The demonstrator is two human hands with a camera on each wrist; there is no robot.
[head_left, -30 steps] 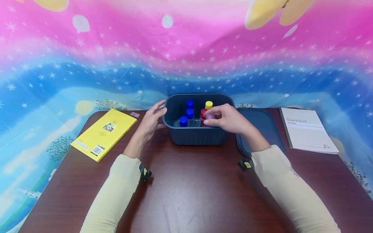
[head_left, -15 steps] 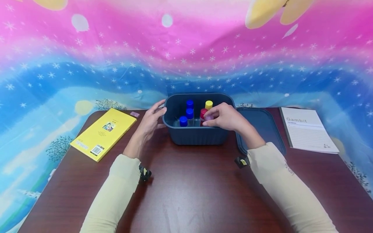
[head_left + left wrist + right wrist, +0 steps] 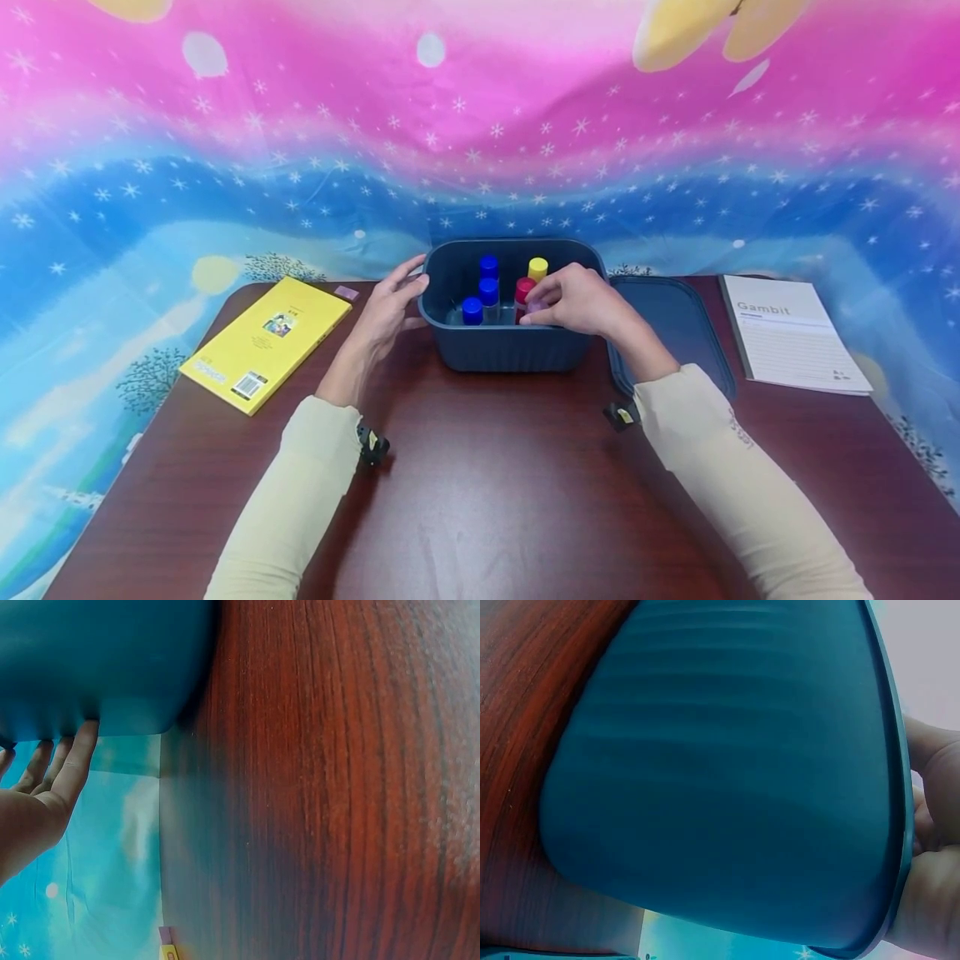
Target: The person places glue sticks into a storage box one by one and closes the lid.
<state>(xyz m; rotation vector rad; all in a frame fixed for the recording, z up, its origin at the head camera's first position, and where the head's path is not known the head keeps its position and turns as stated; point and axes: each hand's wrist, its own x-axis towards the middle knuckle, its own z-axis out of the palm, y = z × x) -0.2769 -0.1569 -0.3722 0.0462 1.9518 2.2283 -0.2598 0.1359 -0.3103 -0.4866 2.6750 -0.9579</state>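
Observation:
A dark blue bin [image 3: 510,354] stands at the table's far middle. In it stand three blue-capped bottles [image 3: 472,310], a yellow-capped bottle [image 3: 537,268] and a red-capped bottle [image 3: 524,289]. My right hand [image 3: 577,300] reaches over the bin's front right rim and pinches a small bottle with a pale purple cap [image 3: 536,307], low inside and next to the red-capped one. My left hand [image 3: 390,310] rests with straight fingers [image 3: 71,769] against the bin's left wall [image 3: 97,660]. The right wrist view shows only the bin's outer wall [image 3: 727,765] and part of my right hand [image 3: 934,825].
The bin's dark lid [image 3: 675,325] lies flat just right of it. A white booklet [image 3: 787,333] lies at the far right, a yellow book [image 3: 268,343] at the left, a small pink piece [image 3: 347,292] behind it. The brown table [image 3: 487,483] ends at a colourful cloth.
My right hand has moved a little left and down, taking the purple-capped bottle lower into the bin. The left hand has stayed on the bin's wall.

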